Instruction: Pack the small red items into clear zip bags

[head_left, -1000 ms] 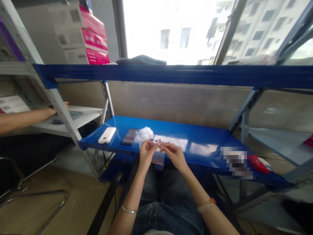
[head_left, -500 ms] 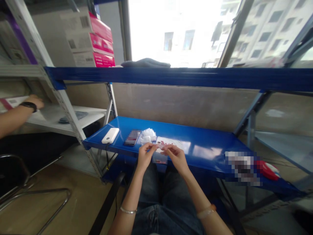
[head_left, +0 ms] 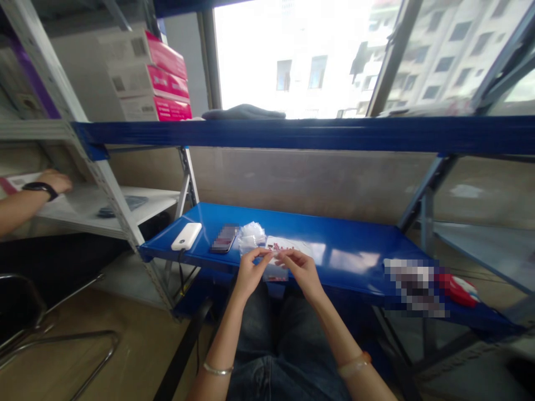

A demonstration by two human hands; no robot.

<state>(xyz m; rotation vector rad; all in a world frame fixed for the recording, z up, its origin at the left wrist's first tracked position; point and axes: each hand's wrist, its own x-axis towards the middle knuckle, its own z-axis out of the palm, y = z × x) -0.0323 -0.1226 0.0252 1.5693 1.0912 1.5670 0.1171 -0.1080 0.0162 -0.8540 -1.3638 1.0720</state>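
My left hand [head_left: 252,273] and my right hand [head_left: 301,270] meet above the front edge of the blue shelf, both closed in a pinch with the fingertips almost touching. What they pinch is too small to make out. Just below the fingers shows a small clear plastic bag [head_left: 276,274] with something reddish in it; whether the fingers hold it I cannot tell. Behind the hands lies a white sheet or bag [head_left: 298,245] with small dark red pieces on it. Left of it is a heap of clear plastic bags [head_left: 252,234].
A phone [head_left: 224,238] and a white power bank [head_left: 186,236] with a cable lie on the blue shelf [head_left: 346,236]. On its right are a blurred-out item [head_left: 413,284] and a red-and-white object [head_left: 458,289]. Another person's hand [head_left: 56,181] works at the left shelf.
The view has shifted slightly. My two hands stay pinched together in nearly the same place, with small movements of the fingers.
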